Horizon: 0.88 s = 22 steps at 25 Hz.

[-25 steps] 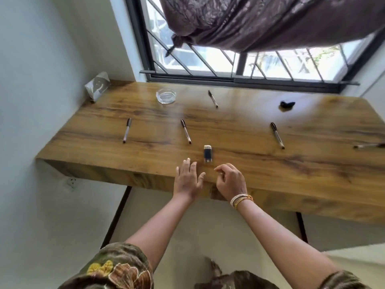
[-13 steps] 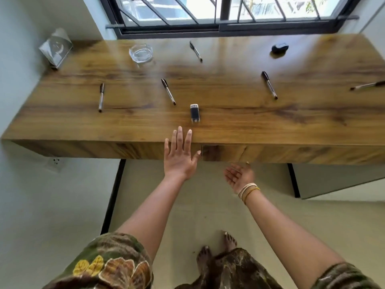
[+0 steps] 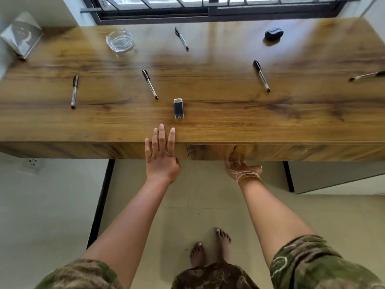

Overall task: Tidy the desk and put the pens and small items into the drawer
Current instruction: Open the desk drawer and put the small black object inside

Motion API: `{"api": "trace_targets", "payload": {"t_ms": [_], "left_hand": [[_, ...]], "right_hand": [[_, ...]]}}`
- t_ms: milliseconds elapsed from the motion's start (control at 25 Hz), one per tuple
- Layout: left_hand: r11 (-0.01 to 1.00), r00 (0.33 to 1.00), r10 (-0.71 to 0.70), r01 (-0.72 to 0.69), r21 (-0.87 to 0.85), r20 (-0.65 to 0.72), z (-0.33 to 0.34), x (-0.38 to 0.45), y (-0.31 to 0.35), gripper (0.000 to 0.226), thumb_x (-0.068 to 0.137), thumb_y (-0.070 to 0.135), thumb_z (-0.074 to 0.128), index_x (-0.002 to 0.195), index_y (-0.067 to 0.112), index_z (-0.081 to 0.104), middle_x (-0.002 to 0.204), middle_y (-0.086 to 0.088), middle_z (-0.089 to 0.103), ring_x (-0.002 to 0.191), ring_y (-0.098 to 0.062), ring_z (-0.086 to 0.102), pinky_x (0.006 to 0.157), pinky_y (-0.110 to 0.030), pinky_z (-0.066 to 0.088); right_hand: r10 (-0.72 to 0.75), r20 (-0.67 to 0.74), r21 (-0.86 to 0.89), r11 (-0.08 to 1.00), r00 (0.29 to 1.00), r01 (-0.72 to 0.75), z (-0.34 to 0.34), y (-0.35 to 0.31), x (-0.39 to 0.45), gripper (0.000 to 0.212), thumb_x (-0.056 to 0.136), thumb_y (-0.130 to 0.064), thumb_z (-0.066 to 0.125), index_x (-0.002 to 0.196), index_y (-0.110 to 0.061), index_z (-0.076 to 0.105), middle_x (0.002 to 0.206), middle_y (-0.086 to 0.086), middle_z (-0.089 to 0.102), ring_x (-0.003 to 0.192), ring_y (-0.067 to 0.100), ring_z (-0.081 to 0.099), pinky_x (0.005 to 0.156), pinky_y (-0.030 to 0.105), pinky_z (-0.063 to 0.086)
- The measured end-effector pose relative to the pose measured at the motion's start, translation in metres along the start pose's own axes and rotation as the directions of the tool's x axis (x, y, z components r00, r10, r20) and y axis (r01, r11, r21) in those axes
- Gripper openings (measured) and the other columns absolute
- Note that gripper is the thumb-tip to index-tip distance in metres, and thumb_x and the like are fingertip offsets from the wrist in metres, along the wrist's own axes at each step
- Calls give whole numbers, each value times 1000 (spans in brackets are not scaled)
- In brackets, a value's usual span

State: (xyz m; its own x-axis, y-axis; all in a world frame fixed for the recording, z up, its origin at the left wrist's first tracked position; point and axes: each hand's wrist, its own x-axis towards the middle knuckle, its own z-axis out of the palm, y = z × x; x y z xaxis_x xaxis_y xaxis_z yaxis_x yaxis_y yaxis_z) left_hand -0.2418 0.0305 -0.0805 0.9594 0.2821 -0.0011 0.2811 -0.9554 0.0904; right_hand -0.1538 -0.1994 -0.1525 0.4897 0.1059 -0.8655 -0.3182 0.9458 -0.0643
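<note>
Several black-capped pens lie scattered on the wooden desk (image 3: 229, 117): one at the left (image 3: 74, 91), one left of centre (image 3: 149, 84), one near the window (image 3: 181, 38), one to the right (image 3: 261, 76) and one at the right border (image 3: 366, 75). A small black lighter (image 3: 178, 108) lies near the front edge, and a small black item (image 3: 273, 34) sits at the back right. My left hand (image 3: 161, 157) rests flat on the desk's front edge, fingers straight. My right hand (image 3: 241, 168) is palm-up below the closed drawer front (image 3: 210, 152), its fingers hooked under the lower edge.
A glass ashtray (image 3: 119, 41) and a clear plastic stand (image 3: 20, 35) sit at the back left of the desk. The barred window (image 3: 208, 9) runs along the desk's far side. A wall socket (image 3: 32, 163) is below left. My bare feet (image 3: 210, 249) stand on the tiled floor.
The view has tilted down and closer to the desk. My right hand dropped from the desk edge and rose palm-up to the drawer's lower edge. My left hand stays on the front edge.
</note>
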Motion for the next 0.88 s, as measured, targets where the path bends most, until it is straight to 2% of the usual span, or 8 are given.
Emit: {"api": "trace_targets", "payload": {"t_ms": [80,200,360,600,680,760,840,880], "left_hand": [[1000,1000,-5,6,-14,20,-2,0,2,96,85,22,52,151,26,-17,160,-5,-20,147,-24,-20,118,-45,-13],[999,999,-15,16,-28,49,-6,-2,3,97,84,22,52,150,27,-19,160,-4,-23,147,-23,-22,118,-44,-14],[999,996,13,-9,-41,89,-13,-2,-1,95,85,20,49,150,28,-21,159,-3,-26,146,-23,-23,118,-45,-13],[998,991,7,2,-65,132,-19,-8,4,79,97,38,40,152,25,-14,160,-6,-21,147,-26,-19,121,-46,-4],[988,989,-42,63,-142,142,-26,-20,21,73,99,44,35,154,21,-6,162,-9,-14,149,-29,-11,121,-47,7],[957,993,-30,61,-282,110,-32,-47,48,68,99,44,38,155,18,8,163,-11,-4,148,-32,12,118,-47,22],[904,996,91,-75,-421,20,-30,-87,76,62,98,37,46,152,17,25,162,-11,7,138,-32,37,107,-38,38],[887,983,181,-169,-429,-14,-25,-107,88,59,97,34,49,150,18,31,161,-11,11,133,-29,43,104,-35,40]], "right_hand": [[10,-8,-16,1000,1000,-10,-4,-4,-4,84,86,-74,11,128,-14,53,110,13,64,105,30,60,90,47,47],[-10,-49,-91,996,999,6,-15,-5,-14,83,86,-73,17,133,-14,50,121,11,61,114,28,58,95,44,47],[-9,-26,-51,999,1000,7,-61,0,-29,85,85,-75,19,132,-10,50,113,16,62,107,31,60,87,46,50],[24,-50,-88,996,998,-29,-119,0,-66,85,76,-77,40,127,-10,50,125,18,57,115,34,56,102,49,45],[16,-102,-91,996,995,-25,-128,1,-80,78,74,-76,44,119,-13,55,122,18,56,113,35,57,100,49,46],[-21,-170,-72,997,985,9,-127,2,-96,64,75,-70,48,105,-16,61,113,16,61,102,33,62,88,47,54],[-209,-261,-78,978,943,195,-118,-1,-113,49,82,-57,49,102,-15,64,113,10,66,97,29,65,82,40,56],[-356,-290,-141,934,888,329,-112,-4,-123,42,86,-46,47,105,-12,63,115,10,66,96,27,64,81,37,55]]}}
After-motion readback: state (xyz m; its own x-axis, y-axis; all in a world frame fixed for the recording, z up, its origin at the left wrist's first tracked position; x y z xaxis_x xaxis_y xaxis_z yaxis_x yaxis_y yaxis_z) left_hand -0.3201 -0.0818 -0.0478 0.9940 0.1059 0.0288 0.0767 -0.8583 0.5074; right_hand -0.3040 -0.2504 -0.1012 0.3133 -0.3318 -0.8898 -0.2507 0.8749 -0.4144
